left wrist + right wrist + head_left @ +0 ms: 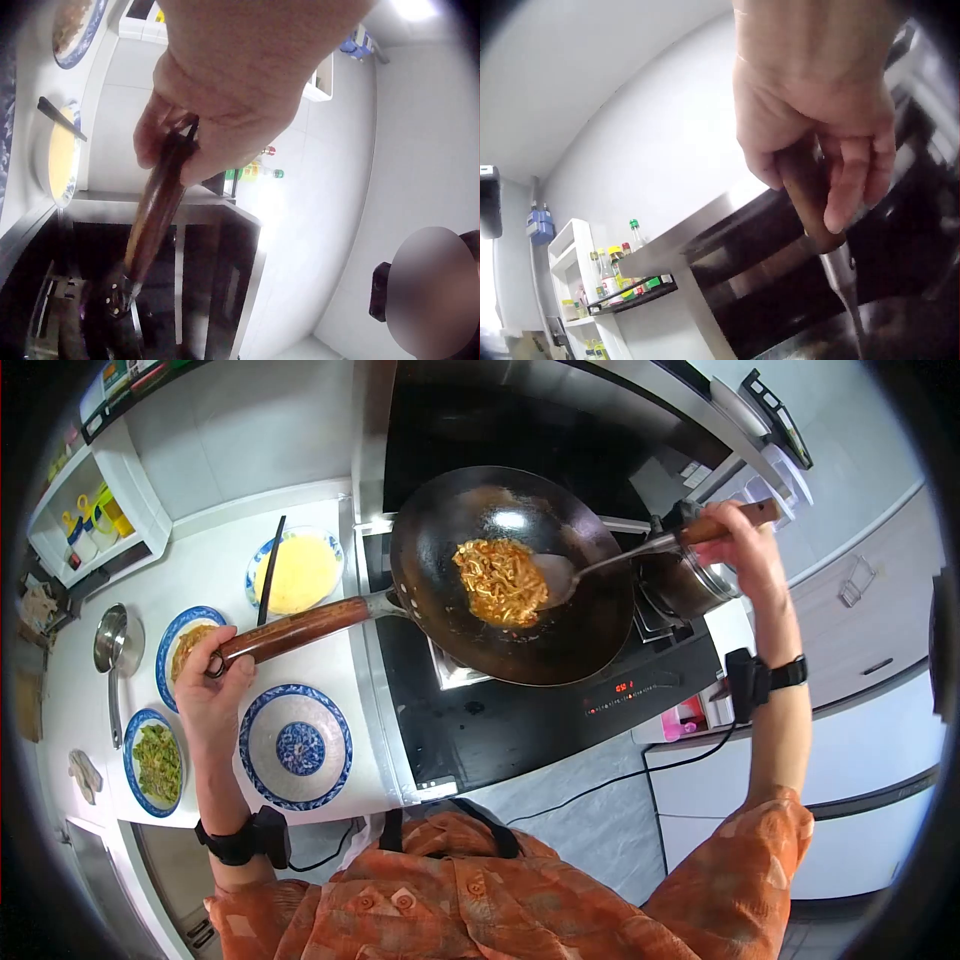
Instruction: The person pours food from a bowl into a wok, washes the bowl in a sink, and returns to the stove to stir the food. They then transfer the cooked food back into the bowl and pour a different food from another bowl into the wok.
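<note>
A cook's left hand [212, 695], its fingers curled round the end of a wooden wok handle [300, 635], steadied a dark wok [440, 610] over a black cooktop [500, 735], while the right hand [742, 550] was closed around the wooden grip of a metal spatula [620, 557]. The spatula's blade touched the glossy, sauce-coated food strips [500, 582] in the wok. A blue-rimmed empty bowl [262, 772] sat on the counter [345, 760], near the left hand.

Bright, even kitchen light, white glare inside the wok [470, 505], dark curved fisheye edges.
</note>
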{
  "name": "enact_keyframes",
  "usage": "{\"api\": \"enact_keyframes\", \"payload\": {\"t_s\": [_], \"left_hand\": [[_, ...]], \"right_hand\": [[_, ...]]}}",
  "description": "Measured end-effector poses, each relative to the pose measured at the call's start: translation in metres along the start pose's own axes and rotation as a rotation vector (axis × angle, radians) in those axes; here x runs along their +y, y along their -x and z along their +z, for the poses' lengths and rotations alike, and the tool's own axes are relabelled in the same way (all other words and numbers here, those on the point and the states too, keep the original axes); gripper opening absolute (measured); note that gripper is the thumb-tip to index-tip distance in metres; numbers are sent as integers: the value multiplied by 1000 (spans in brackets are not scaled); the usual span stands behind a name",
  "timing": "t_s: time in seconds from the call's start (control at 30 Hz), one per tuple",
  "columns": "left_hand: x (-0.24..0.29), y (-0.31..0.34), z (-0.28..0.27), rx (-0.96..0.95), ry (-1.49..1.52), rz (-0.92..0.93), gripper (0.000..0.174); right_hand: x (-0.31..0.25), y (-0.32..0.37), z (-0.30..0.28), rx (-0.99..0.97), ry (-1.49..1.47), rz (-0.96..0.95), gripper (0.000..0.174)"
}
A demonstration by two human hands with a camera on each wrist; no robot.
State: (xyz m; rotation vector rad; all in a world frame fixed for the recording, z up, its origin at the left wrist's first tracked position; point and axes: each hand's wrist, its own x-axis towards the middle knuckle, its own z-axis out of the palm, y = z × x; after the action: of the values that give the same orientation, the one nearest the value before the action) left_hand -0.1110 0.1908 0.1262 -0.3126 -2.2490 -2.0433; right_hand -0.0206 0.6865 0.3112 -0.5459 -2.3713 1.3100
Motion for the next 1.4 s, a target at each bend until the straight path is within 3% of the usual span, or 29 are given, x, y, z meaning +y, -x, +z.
{"api": "enact_keyframes", "payload": {"t_s": [0.1, 0.3, 0.4, 0.6, 0.67, 0.93, 1.13, 1.23, 1.3, 1.4], "left_hand": [[0, 0, -2, 0, -9, -5, 32], [-8, -1, -4, -13, 18, 24, 31], [-7, -2, -4, -9, -13, 26, 31], [-2, 0, -2, -9, -7, 36, 31], [0, 0, 0, 17, 5, -1, 31], [-2, -1, -1, -11, 39, 6, 30], [0, 0, 0, -1, 20, 7, 31], [-2, -1, -1, -5, 23, 8, 31], [-2, 0, -2, -6, 28, 1, 31], [-2, -2, -1, -7, 24, 25, 31]], "right_hand": [[8, 7, 10, -23, -89, -69, 31], [12, 6, 23, -86, 23, -180, 23], [5, 17, 33, -224, -88, -208, 21], [-40, 48, 20, -316, -90, -371, 18], [-36, 52, 30, -328, -17, -306, 18], [-9, 38, 32, -203, 74, -348, 19], [-24, 52, 29, -312, -32, -279, 17], [-22, 46, 24, -270, 45, -313, 18], [-14, 35, 19, -136, 125, -314, 17], [0, 20, 27, -156, 100, -367, 16]]}}
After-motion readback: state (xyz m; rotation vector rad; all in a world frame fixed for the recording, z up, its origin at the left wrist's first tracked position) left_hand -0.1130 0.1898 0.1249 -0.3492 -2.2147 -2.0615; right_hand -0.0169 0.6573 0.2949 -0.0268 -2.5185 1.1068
